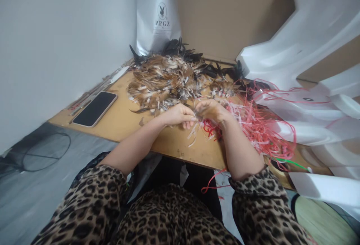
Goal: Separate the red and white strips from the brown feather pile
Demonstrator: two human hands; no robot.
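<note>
My left hand (180, 114) is closed in a pinch above the near part of the wooden table. My right hand (210, 110) meets it fingertip to fingertip, with a brownish feather (203, 113) between them, partly hidden and blurred. Pale strands dangle below the fingertips. Just beyond both hands spreads a large heap of brown and white feathers (165, 76), with black feathers (180, 50) along its far side. A tangle of pink and red ribbons (258, 129) lies beside my right forearm, and some red ribbon (209, 129) sits under my right hand.
A phone (95, 109) lies on the table's left side (123, 125). At the back stands a silvery printed bag (157, 12). White foam-like pieces (281, 50) crowd the right side. A green strand (294, 162) lies near the right edge, and a round greenish seat (323, 220) is below.
</note>
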